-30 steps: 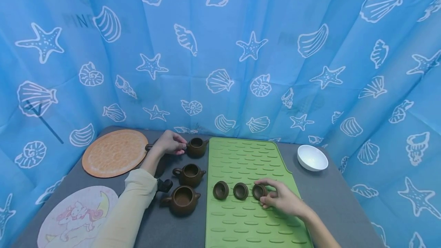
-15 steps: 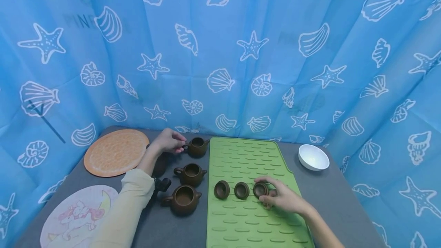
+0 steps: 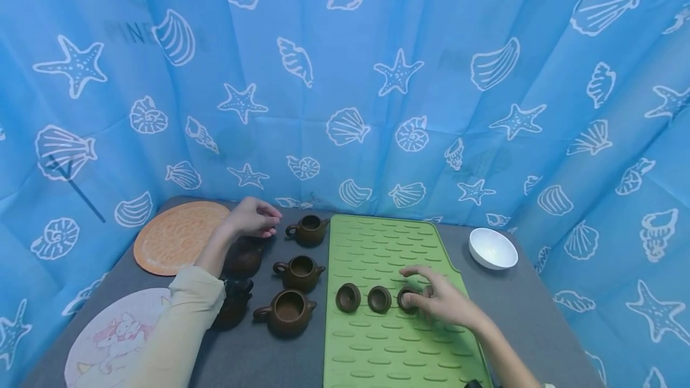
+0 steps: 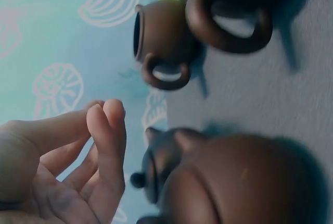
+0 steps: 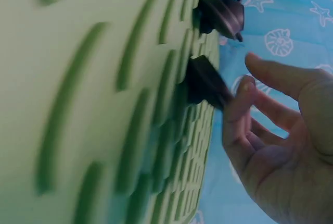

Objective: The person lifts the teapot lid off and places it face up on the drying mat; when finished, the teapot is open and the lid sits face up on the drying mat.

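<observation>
My left hand (image 3: 250, 218) holds nothing, its fingers loosely bent, just left of the farthest open brown teapot (image 3: 311, 232). Two more open teapots stand nearer in the same column, a middle one (image 3: 299, 274) and a front one (image 3: 288, 314). Below my left hand and sleeve are darker lidded teapots (image 3: 244, 257), partly covered; one lidded teapot (image 4: 239, 182) fills the lower left wrist view. Three small teapot lids lie in a row on the green mat (image 3: 372, 346): left (image 3: 348, 298), middle (image 3: 380, 300) and right (image 3: 407, 299). My right hand (image 3: 442, 301) hovers at the right lid, thumb and fingers spread.
A white bowl (image 3: 493, 249) stands right of the mat. At the left lie an orange round placemat (image 3: 178, 238) and a pale round placemat with a unicorn picture (image 3: 113, 340). A blue shell-print curtain (image 3: 345, 76) closes off the table's back and sides.
My left hand has let go of the farthest teapot's handle and moved left. My right fingers have loosened from the right lid, which stays on the mat.
</observation>
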Motion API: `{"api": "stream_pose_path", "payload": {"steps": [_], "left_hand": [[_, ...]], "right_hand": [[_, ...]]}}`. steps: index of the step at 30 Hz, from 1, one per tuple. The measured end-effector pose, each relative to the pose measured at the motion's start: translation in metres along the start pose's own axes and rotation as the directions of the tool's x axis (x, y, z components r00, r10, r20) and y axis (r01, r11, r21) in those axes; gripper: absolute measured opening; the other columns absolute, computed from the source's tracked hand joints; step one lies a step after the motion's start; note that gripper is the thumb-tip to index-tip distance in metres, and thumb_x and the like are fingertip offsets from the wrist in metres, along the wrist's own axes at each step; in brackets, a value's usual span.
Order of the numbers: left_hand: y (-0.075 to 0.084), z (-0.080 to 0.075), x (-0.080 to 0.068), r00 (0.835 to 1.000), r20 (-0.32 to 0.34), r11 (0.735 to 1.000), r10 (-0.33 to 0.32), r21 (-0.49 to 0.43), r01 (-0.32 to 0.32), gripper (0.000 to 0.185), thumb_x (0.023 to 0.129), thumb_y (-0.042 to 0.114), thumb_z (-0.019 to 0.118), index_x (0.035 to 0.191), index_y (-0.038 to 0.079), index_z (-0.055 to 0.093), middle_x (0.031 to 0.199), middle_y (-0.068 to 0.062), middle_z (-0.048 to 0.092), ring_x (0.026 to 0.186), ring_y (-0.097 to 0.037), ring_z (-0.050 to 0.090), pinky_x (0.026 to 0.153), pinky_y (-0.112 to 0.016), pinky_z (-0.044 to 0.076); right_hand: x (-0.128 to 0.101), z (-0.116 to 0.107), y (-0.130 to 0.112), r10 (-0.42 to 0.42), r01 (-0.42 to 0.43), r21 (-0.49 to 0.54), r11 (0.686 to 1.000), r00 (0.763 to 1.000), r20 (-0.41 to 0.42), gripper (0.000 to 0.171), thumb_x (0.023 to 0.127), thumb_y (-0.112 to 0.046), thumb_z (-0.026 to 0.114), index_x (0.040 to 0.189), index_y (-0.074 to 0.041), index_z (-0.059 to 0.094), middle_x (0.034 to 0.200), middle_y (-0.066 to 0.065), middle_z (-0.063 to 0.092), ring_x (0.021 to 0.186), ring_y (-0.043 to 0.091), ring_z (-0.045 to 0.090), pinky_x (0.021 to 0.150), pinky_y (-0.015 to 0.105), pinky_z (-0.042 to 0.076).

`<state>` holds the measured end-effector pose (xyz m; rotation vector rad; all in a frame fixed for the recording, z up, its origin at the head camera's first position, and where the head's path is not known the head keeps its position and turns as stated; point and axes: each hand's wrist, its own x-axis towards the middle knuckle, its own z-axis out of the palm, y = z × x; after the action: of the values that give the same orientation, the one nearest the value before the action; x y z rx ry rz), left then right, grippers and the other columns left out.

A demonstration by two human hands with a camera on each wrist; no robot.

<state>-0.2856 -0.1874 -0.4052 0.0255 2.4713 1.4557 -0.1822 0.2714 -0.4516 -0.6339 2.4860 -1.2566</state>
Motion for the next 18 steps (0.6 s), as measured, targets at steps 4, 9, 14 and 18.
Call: {"api": "stream_pose_path", "payload": {"steps": [4, 9, 14, 18], "left_hand": [[-0.003, -0.016, -0.007, 0.999, -0.002, 0.998, 0.038, 0.047, -0.038, 0.03, 0.11, 0.014, 0.063, 0.132, -0.004, 0.071, 0.116, -0.023, 0.075, 0.088, -0.019, 0.076, 0.084, -0.036, 0.067], [-0.012, -0.037, -0.013, 0.997, -0.011, 0.992, 0.07, 0.109, -0.068, 0.032, 0.109, 0.012, 0.063, 0.133, -0.008, 0.069, 0.115, -0.024, 0.076, 0.09, -0.021, 0.075, 0.081, -0.037, 0.066], [-0.028, -0.051, -0.016, 0.999, -0.039, 0.991, 0.033, 0.128, -0.028, 0.031, 0.109, 0.01, 0.062, 0.131, -0.01, 0.069, 0.113, -0.025, 0.075, 0.097, -0.029, 0.074, 0.087, -0.043, 0.067], [-0.043, -0.058, -0.016, 0.998, -0.049, 0.99, -0.032, 0.134, 0.038, 0.031, 0.109, 0.01, 0.06, 0.133, -0.009, 0.068, 0.12, -0.028, 0.072, 0.106, -0.034, 0.074, 0.096, -0.05, 0.065]], "right_hand": [[0.012, 0.003, -0.011, -0.024, 0.023, -0.02, 1.0, 0.996, -0.089, 0.047, 0.103, -0.014, 0.074, 0.147, -0.002, 0.058, 0.115, 0.032, 0.072, 0.047, 0.003, 0.047, 0.043, 0.024, 0.042], [0.031, 0.011, -0.03, -0.052, 0.048, -0.032, 0.998, 0.988, -0.145, 0.038, 0.103, -0.012, 0.074, 0.14, -0.008, 0.064, 0.129, 0.028, 0.069, 0.052, 0.014, 0.059, 0.046, 0.027, 0.047], [0.055, 0.021, -0.045, -0.082, 0.082, -0.01, 0.997, 0.985, -0.148, 0.034, 0.103, -0.011, 0.073, 0.136, -0.006, 0.067, 0.137, 0.027, 0.067, 0.06, 0.024, 0.066, 0.052, 0.034, 0.056], [0.076, 0.032, -0.057, -0.108, 0.11, 0.004, 0.994, 0.987, -0.117, 0.032, 0.104, -0.011, 0.072, 0.135, -0.005, 0.067, 0.136, 0.026, 0.067, 0.066, 0.03, 0.071, 0.057, 0.044, 0.061]]}}
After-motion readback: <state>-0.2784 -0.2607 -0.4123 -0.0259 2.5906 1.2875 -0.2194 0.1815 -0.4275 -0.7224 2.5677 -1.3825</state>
